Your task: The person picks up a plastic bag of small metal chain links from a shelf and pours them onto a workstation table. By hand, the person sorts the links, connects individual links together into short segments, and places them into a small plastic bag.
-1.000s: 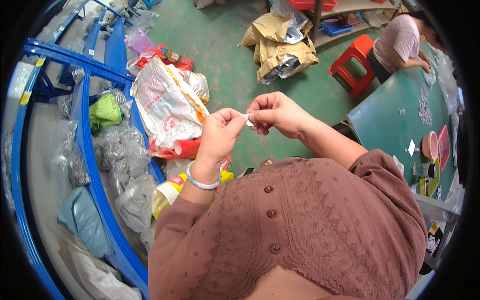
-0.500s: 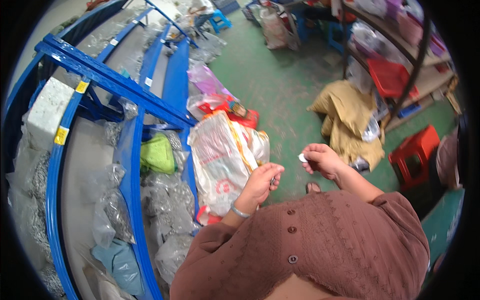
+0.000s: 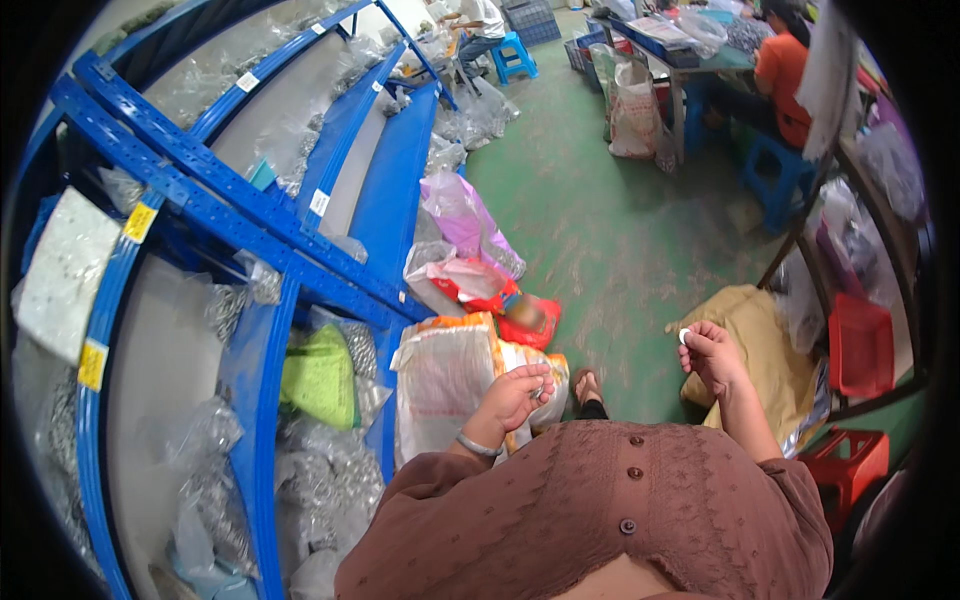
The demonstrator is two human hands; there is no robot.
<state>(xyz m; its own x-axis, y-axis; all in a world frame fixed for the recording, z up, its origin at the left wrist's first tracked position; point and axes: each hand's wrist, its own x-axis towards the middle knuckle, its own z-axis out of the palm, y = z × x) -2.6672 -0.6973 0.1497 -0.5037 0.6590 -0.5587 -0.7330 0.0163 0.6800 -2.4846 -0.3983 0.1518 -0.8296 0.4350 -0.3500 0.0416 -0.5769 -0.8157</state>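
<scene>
My left hand [image 3: 515, 402] is held out in front of my body with its fingers curled closed. A small metallic piece [image 3: 537, 393] shows at the fingers, too small to name. Farther right, my right hand [image 3: 714, 356] pinches a small white round piece [image 3: 684, 337] between thumb and fingers. The hands are well apart. Below the left hand stands a large white woven sack [image 3: 440, 385] with orange edging. Beneath the right hand lies a tan sack [image 3: 755, 345] on the floor.
Blue metal shelving [image 3: 262, 400] runs along the left, loaded with see-through bags of small metal parts [image 3: 325, 475]. Red [image 3: 530, 320] and purple bags [image 3: 465, 215] lie by its foot. Right are a red stool [image 3: 850, 460] and red tray [image 3: 862, 345]. A person in orange [image 3: 783, 80] sits at a far table.
The view has tipped up and moved along the aisle, bringing the far table and seated person into sight. My right hand has moved right, away from the left; both keep their grip.
</scene>
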